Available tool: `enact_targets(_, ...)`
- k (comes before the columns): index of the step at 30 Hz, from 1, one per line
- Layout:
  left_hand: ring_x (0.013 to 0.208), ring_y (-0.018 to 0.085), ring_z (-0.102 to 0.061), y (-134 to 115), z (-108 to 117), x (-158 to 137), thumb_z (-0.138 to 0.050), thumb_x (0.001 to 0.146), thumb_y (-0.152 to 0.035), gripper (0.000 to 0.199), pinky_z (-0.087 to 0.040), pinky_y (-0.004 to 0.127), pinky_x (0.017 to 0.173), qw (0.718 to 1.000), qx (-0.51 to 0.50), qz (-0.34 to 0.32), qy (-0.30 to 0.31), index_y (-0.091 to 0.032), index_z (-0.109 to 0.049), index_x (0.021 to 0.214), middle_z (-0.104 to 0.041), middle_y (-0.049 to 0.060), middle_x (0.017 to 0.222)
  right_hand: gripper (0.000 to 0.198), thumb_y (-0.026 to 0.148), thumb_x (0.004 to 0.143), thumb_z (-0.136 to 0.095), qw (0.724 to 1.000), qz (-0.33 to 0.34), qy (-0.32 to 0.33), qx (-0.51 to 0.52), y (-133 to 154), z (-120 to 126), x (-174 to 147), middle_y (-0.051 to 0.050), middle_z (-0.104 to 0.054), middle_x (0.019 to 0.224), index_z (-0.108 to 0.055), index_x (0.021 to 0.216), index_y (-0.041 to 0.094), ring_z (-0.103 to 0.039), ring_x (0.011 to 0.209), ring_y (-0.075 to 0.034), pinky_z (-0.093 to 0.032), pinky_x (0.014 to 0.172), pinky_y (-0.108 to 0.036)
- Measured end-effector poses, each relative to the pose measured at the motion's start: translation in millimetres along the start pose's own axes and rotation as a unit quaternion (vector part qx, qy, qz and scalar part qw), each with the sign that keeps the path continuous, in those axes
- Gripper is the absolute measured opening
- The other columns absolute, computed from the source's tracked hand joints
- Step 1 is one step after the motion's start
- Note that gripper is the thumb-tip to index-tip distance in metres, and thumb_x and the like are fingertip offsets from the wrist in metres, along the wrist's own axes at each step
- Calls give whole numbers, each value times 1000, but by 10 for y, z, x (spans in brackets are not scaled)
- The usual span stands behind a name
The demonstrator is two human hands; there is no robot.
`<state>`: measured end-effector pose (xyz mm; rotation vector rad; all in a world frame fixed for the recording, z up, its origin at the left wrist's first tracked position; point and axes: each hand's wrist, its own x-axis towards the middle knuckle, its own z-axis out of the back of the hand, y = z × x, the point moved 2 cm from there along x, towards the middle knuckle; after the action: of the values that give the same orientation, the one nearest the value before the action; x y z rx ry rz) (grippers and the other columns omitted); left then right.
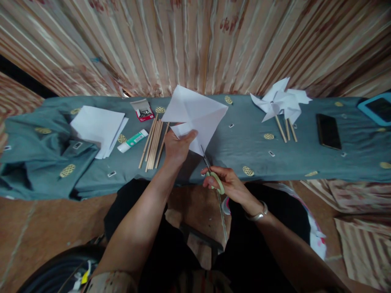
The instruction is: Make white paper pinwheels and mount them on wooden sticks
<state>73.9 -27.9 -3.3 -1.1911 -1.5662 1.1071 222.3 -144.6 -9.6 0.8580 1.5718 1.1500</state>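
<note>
My left hand (pixel 179 146) grips a white sheet of paper (pixel 201 112) near its lower left, the thumb lying on top. Creases cross the sheet, and a cut separates a flap at its left side. Through the handles of a pair of scissors (pixel 217 181) with pale green grips go the fingers of my right hand (pixel 227 183). The blades point up and away from me, at the sheet's lower corner. Just left of my left hand lie several thin wooden sticks (pixel 154 144).
A stack of white paper (pixel 96 128), a glue tube (pixel 132 141) and a small red box of metal pins (pixel 143 112) lie leftward on the cloth-covered table (pixel 244 142). Rightward are paper pinwheels (pixel 277 101) on sticks, a dark phone (pixel 328 131) and a blue-framed device (pixel 377 109). A striped curtain (pixel 195 49) hangs behind.
</note>
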Motion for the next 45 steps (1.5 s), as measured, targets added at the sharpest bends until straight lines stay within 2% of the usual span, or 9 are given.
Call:
enact_targets(10,66,15,-64,-4,-35,-52,-83,60,-26,25,-54,31,71,999,-24,25,11,-16,-69,79,-70,1,76,43,55,75,-75,1000,-7,-7,-9,41,15,3,1,-65,71,-68,95,18,-58,60,-11,-47,57,-23)
enact_targets(21,74,19,-68,46,-33,-66,-84,62,-25,26,-55,34,76,999,-17,40,11,-16,-69,81,-69,2,76,43,58,75,-73,1000,0,-12,-20,35,14,6,1,-64,69,-69,93,19,-56,59,-11,-45,55,-23)
enact_targets(29,70,17,-66,13,-36,-73,-82,61,-25,25,-53,31,72,999,-13,44,5,-17,-69,81,-71,1,78,44,57,74,-75,1000,3,-24,-14,2,20,13,0,-65,70,-69,94,18,-56,60,-11,-46,57,-23)
enact_targets(36,75,19,-68,27,-25,-67,-83,61,-26,26,-54,35,77,999,-9,45,5,-17,-69,82,-70,2,78,44,56,72,-77,999,7,-30,-8,-29,19,17,1,-64,67,-70,94,19,-57,58,-11,-46,55,-23)
enact_targets(45,71,17,-68,1,-26,-68,-81,61,-25,24,-55,31,74,999,-12,40,5,-17,-69,80,-72,2,77,43,53,68,-81,999,-6,-42,19,-56,12,26,4,-62,61,-71,92,18,-55,52,-9,-44,49,-20)
